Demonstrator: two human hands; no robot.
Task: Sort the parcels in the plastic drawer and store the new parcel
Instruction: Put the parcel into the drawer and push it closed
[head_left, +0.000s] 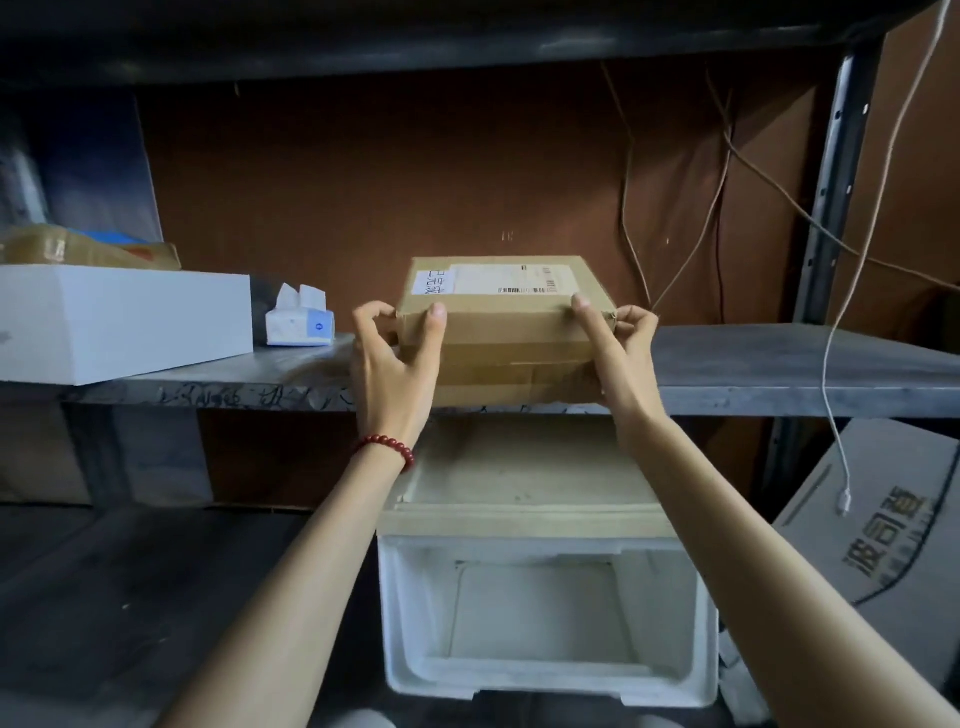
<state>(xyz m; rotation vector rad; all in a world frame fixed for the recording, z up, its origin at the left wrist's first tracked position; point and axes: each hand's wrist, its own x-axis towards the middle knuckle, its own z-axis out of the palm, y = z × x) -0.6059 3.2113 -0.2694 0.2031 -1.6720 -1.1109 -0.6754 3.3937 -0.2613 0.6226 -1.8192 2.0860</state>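
Note:
A brown cardboard parcel (501, 322) with a white shipping label on top sits at the front edge of the grey shelf (779, 364). My left hand (392, 364) grips its left end, thumb on the front face and fingers curled at the corner. My right hand (615, 345) grips its right end the same way. Below the shelf stands a white plastic drawer (545, 613), pulled open, with nothing visible inside. Its unit has a beige top (524, 478).
A large white box (119, 322) lies on the shelf's left, with a taped brown parcel (88, 249) behind it and a tissue pack (298, 322) beside it. Cables hang at the right. A printed carton (883, 519) stands at the lower right.

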